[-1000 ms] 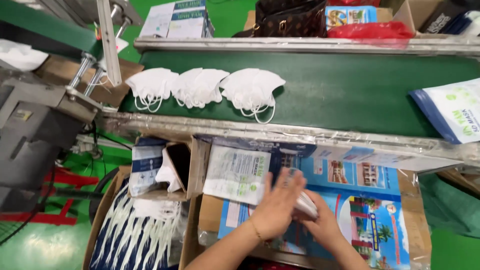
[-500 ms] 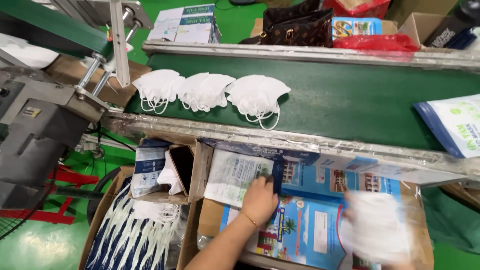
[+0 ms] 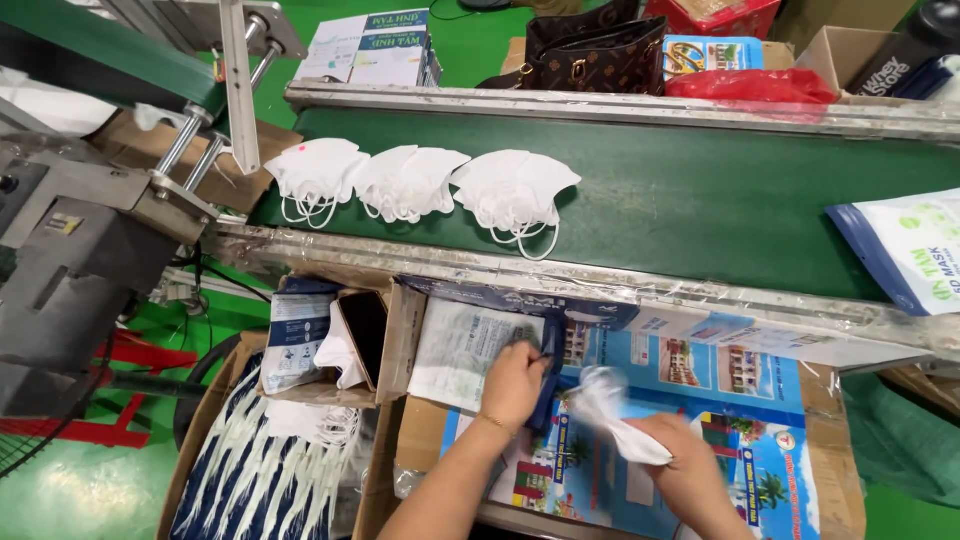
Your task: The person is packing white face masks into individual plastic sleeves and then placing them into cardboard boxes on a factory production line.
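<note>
My left hand grips the edge of a flat printed mask pouch lying on a blue printed board below the belt. My right hand holds a white face mask, blurred, with its end close to the pouch's opening. Three white masks lie in a row on the green conveyor belt, beyond the hands.
A filled blue-and-white pouch rides at the belt's right end. A cardboard box holds a phone and a packet. A box of blue-and-white packs sits lower left. Grey machine housing stands left; a brown handbag sits behind the belt.
My right hand went out to the right, then came back toward the pouch with the white mask. My left hand stayed on the pouch's edge. The masks on the belt hold their places.
</note>
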